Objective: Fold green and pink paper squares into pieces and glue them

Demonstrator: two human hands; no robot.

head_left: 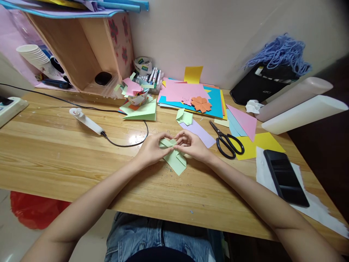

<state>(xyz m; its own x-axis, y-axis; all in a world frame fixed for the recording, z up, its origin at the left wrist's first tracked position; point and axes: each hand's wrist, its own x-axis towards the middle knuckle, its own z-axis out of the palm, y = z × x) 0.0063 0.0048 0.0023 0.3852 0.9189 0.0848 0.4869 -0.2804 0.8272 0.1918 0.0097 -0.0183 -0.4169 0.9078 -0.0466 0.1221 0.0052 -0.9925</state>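
A folded sheet of light green paper (176,163) is pinched between my two hands just above the wooden table. My left hand (151,148) grips its upper left part, thumb on the near face. On the other side, my right hand (194,145) has its thumb and fingers closed on the upper right edge. Creases and layered flaps show on the paper, and its lower corner points toward me. Just beyond my hands lie another folded light green paper piece (184,117) and a lilac paper strip (198,133). My fingers hide part of the held sheet's top.
Black-handled scissors (227,142) lie right of my hands, near yellow paper (268,142) and a phone (286,178). A white corded glue gun (86,121) lies left. Behind are a paper stack (218,103) with an orange paper flower (201,104) and a scrap-filled cup (137,99).
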